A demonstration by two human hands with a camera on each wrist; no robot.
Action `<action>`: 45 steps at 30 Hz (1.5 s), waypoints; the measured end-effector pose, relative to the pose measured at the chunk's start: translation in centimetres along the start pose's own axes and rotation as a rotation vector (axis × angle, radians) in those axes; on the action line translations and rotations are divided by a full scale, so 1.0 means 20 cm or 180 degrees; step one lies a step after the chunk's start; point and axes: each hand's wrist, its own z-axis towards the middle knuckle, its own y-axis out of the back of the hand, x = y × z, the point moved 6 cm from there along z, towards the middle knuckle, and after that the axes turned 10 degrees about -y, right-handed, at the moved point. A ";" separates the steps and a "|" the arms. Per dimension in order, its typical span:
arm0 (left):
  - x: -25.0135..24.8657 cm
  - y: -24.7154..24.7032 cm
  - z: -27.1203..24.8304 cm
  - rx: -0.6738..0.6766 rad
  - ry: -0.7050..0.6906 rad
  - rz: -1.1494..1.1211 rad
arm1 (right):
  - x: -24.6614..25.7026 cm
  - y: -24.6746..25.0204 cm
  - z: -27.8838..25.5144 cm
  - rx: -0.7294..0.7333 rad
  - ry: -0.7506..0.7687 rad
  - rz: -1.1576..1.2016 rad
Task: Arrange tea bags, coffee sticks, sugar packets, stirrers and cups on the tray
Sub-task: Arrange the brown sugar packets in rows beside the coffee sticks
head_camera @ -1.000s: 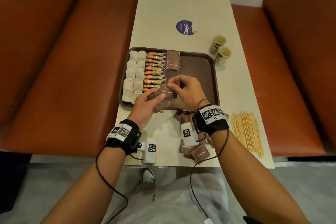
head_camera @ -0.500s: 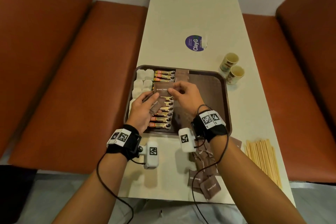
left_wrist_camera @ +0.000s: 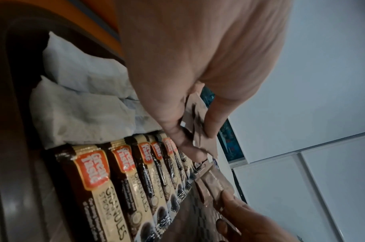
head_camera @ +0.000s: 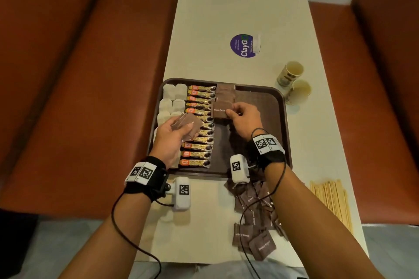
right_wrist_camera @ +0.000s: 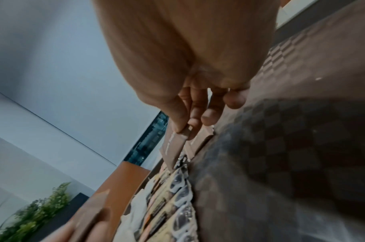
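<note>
A dark brown tray [head_camera: 281, 106] lies on the table. In it are white tea bags [head_camera: 172, 97] at the left, a column of coffee sticks [head_camera: 200, 118] beside them, then a short column of brown sugar packets [head_camera: 225, 94]. My right hand [head_camera: 235, 112] pinches one brown sugar packet [head_camera: 221, 110] low over that column; the pinch also shows in the right wrist view [right_wrist_camera: 178, 140]. My left hand [head_camera: 179, 130] grips a small stack of sugar packets [head_camera: 189, 125] over the coffee sticks [left_wrist_camera: 119, 188], the stack [left_wrist_camera: 198, 131] held between thumb and fingers.
Loose brown sugar packets [head_camera: 256, 217] lie on the table in front of the tray. Wooden stirrers [head_camera: 331, 201] lie at the right front edge. Two paper cups [head_camera: 294, 81] stand right of the tray. A purple sticker [head_camera: 243, 46] sits farther back. Orange benches flank the table.
Both hands rose from the tray's near edge to its middle. The right hand drew one packet away from the left hand's stack and carried it right, toward the sugar column.
</note>
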 end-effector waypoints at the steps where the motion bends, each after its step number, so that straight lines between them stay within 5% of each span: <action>1: 0.00 -0.01 0.00 0.0028 -0.0006 -0.0009 | -0.02 0.00 0.01 -0.0024 -0.0044 -0.0039; 33: 0.05 0.01 0.06 0.0114 -0.0130 0.0001 | -0.06 0.01 0.11 -0.0579 -0.0643 -0.0125; 38: 0.04 0.00 0.05 0.0115 -0.0178 0.0031 | 0.00 0.01 0.00 -0.0571 -0.0247 -0.0128; 45: 0.02 -0.01 0.01 0.0194 -0.0273 0.0046 | 0.23 -0.13 -0.24 0.0375 0.0562 0.0026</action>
